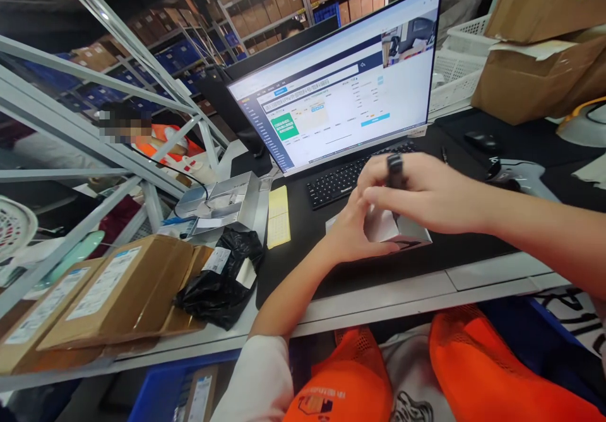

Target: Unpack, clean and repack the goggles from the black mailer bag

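- Item in hand: a small, white, straight-edged carton (409, 231), apparently of card; it sits over the black desk mat (303, 277) on the pale-edged worktop (426, 286), on the near side of the black keyboard (334, 185); whether its base touches the mat cannot be told.
- Left hand (353, 229): curled about the carton's left part, thumb laid along the near side; judged to be holding it steady.
- Right hand (416, 188): arched over the carton's top, fingers bent inward and meeting the left hand; a black band-shaped piece (394, 170) shows at its fingers; whether it is worn or gripped cannot be told, nor whether these fingers pinch anything beneath.
- Position relative to the hands: the carton lies between and below them, left hand at its side, right hand above; its right near corner projects clear of the fingers.
- Handling, as judged: light; stiff along the folded edges, softer on the flat faces; smooth, so mildly slippery; liable to dent if squeezed hard; contents not visible, so their fragility is unknown.
- Hold advised: opposite side walls, close to the corners, with even, modest pressure; the middle of the panels is the weaker place.
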`<action>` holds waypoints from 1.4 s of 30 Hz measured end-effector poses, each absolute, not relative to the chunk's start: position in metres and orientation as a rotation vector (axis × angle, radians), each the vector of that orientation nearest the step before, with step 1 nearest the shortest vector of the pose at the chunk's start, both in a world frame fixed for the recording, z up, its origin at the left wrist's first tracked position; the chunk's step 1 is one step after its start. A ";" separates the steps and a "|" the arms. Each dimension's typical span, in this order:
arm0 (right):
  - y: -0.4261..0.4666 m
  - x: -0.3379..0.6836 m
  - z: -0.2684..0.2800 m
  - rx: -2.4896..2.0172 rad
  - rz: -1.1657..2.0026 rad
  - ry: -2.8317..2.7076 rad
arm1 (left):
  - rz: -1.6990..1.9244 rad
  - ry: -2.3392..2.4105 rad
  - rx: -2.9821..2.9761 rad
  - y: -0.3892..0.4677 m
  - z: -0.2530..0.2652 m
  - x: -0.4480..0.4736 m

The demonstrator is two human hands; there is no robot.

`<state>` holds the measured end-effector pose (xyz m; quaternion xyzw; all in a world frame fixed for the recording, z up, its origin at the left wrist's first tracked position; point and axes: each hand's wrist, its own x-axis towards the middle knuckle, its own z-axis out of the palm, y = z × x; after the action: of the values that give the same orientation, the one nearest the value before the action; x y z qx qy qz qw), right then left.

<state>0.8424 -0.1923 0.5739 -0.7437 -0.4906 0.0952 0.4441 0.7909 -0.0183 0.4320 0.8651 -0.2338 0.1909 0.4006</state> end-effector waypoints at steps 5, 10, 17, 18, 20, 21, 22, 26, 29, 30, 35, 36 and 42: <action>-0.202 0.866 0.542 -1.894 0.585 -0.939 | 0.069 -0.592 2.404 -0.006 0.434 0.794; -0.267 0.893 0.484 -1.606 0.569 -0.609 | -0.217 -0.482 2.609 0.019 0.426 0.789; -0.296 0.891 0.471 -1.382 0.543 -0.574 | 0.046 -0.501 2.430 0.025 0.379 0.782; -0.294 0.891 0.476 -1.436 0.560 -0.592 | 0.083 -0.500 2.415 0.025 0.376 0.781; -0.288 0.888 0.484 -1.606 0.576 -0.657 | 0.109 -0.496 2.421 0.026 0.374 0.777; -0.286 0.887 0.488 -1.698 0.573 -0.696 | 0.108 -0.488 2.438 0.026 0.374 0.774; -0.285 0.884 0.492 -1.777 0.566 -0.733 | 0.111 -0.479 2.457 0.026 0.375 0.771; -0.284 0.876 0.498 -1.905 0.567 -0.813 | 0.263 -0.518 2.470 0.022 0.378 0.756; -0.284 0.874 0.497 -1.925 0.587 -0.854 | 0.371 -0.544 2.456 0.021 0.379 0.746; -0.284 0.874 0.496 -1.923 0.590 -0.865 | 0.372 -0.530 2.464 0.022 0.379 0.743; -0.279 0.881 0.493 -1.907 0.620 -0.907 | 0.329 -0.443 2.495 0.037 0.385 0.728; -0.277 0.882 0.492 -1.904 0.625 -0.914 | 0.324 -0.430 2.496 0.040 0.385 0.725; -0.265 0.888 0.491 -1.880 0.655 -0.944 | 0.254 -0.280 2.493 0.057 0.384 0.698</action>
<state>0.8883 -0.2651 0.4905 -0.7611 -0.3821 0.2653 0.4520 0.6978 0.0574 0.3838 0.9416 -0.1056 0.0958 0.3050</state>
